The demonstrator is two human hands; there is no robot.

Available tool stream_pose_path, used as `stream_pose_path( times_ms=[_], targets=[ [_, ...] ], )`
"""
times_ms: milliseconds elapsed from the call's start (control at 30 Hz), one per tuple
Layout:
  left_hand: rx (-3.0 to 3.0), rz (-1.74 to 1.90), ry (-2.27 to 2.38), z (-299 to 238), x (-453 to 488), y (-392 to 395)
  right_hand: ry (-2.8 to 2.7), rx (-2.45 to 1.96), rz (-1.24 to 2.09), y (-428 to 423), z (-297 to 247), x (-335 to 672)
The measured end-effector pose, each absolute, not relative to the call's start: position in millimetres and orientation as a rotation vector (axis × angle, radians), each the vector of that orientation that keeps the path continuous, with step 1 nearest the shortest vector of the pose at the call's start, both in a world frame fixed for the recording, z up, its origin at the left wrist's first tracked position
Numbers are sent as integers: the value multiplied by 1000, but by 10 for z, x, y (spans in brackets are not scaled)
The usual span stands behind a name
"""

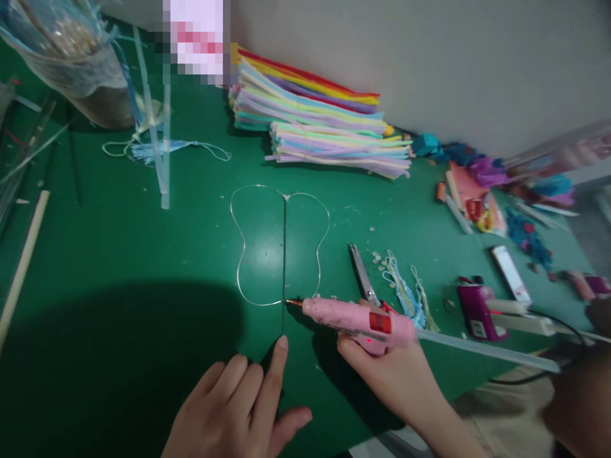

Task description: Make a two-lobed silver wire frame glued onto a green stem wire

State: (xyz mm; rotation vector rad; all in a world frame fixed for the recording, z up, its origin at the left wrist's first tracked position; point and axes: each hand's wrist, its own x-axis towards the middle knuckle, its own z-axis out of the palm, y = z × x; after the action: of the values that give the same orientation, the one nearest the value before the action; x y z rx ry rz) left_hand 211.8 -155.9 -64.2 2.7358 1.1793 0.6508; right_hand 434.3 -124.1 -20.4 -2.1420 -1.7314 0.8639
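Observation:
My right hand (386, 375) is wrapped around a pink hot glue gun (353, 318) with a long clear glue stick (487, 350) in its back. The gun's copper nozzle is at the lower end of a thin wire outline shaped like butterfly wings (238, 248), where it meets a straight dark rod (285, 248). A whitish blob joins wire and rod at the top. My left hand (233, 401) rests below, its index fingertip pressing the rod's lower end to the table. The thumb is held apart; the other fingers are bent, holding nothing.
Bundles of pastel pipe cleaners (338, 143) lie at the back. Scissors (363, 273) and tassels (405, 292) sit right of the wire shape. Spare glue sticks (165, 165) and a plastic-wrapped container (95, 89) are at back left. A second, purple glue gun (477, 312) lies at right beside another person.

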Motion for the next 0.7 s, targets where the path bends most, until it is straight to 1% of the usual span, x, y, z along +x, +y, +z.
stream_pose_path(
  times_ms=[167,300,467,567,700],
  targets=[
    [2730,617,1160,-641,2122,-1550,-1700,-2114,926,-1243,-201,4348],
    [2724,632,1177,-639,2130,-1550,-1546,-2097,1039,-1242,-150,4344],
    [2695,626,1235,-603,2108,-1572,-1379,-2063,1075,-1201,-55,4314],
    [2719,602,1273,-566,2085,-1558,-1391,-2025,1103,-1186,-40,4340],
    [2717,561,1436,-506,2127,-1509,-1461,-1940,1123,-1183,-54,4396]
  ],
)
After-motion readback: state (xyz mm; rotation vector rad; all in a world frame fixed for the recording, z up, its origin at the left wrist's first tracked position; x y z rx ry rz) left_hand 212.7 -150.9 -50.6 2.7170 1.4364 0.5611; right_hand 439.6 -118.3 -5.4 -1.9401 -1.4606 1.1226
